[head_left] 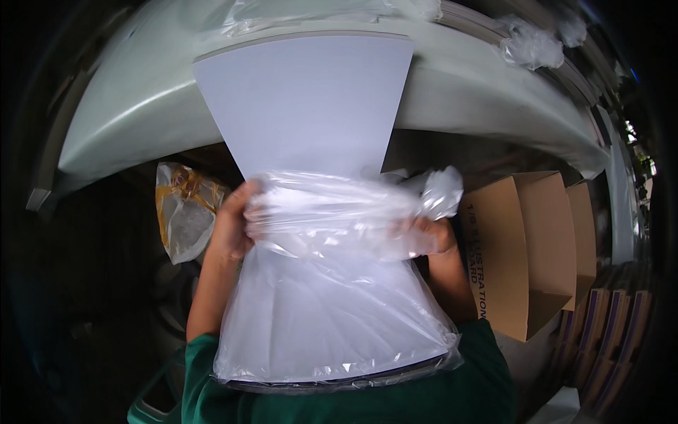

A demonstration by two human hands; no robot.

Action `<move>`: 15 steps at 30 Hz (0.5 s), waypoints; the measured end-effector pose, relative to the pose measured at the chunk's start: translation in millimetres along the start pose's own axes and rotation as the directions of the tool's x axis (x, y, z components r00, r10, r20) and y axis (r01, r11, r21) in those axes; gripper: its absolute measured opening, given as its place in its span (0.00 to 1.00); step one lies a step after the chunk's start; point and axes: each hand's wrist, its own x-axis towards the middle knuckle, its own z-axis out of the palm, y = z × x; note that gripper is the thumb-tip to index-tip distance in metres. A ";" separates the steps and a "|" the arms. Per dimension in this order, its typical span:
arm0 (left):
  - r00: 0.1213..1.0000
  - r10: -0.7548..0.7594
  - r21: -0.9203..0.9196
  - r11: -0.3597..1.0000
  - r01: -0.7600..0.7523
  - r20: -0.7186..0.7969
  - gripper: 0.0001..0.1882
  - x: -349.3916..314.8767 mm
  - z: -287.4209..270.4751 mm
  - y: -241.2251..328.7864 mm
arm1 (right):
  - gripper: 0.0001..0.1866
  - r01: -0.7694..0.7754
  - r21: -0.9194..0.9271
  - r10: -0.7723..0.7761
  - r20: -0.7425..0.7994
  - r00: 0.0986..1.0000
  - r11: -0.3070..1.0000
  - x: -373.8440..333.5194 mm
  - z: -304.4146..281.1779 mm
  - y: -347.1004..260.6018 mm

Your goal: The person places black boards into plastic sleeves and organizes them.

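A stack of large white boards [311, 99] reaches from my lap out over the edge of the pale table. Its near part sits inside a clear plastic bag [339, 318], while the far part is bare. Across the middle, the bag's mouth is bunched up in loose folds. My left hand [240, 215] is closed on the gathered plastic at the left edge of the boards. On the right side my right hand [427, 237], partly blurred and partly behind the film, is closed on the bag too.
The pale table [480, 99] curves across the far side, with crumpled clear plastic [533, 44] at its right. An open cardboard box [501, 247] stands to the right, near several stacked packs [600, 346]. A bag with brown tape [187, 208] lies at left, above a green stool [159, 392].
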 end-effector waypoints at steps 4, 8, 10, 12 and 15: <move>0.884 -0.241 0.468 0.883 0.029 0.400 0.16 -7.9 -15.6 -29.2 | 0.19 0.163 0.500 -0.045 -0.240 0.970 0.851 3.7 1.2 -1.7; 0.915 0.180 -0.038 0.983 -0.178 0.362 0.30 -23.6 -24.1 -19.4 | 0.17 0.095 0.341 0.005 -0.282 0.960 0.935 18.1 19.8 -6.0; 0.771 0.464 -0.271 0.885 -0.379 0.436 0.34 -21.6 -28.0 -12.2 | 0.17 -0.080 -0.342 -0.136 -0.563 0.815 0.936 24.8 27.5 -7.9; 0.702 0.514 -0.353 0.856 -0.378 0.493 0.32 -19.1 -1.8 10.2 | 0.13 0.097 -0.539 -0.444 -0.564 0.697 0.837 35.1 13.3 -5.8; 0.692 0.509 -0.400 0.854 -0.332 0.513 0.28 -5.1 6.7 33.3 | 0.06 0.123 -0.898 -0.823 -0.324 0.467 0.423 70.9 26.0 -30.5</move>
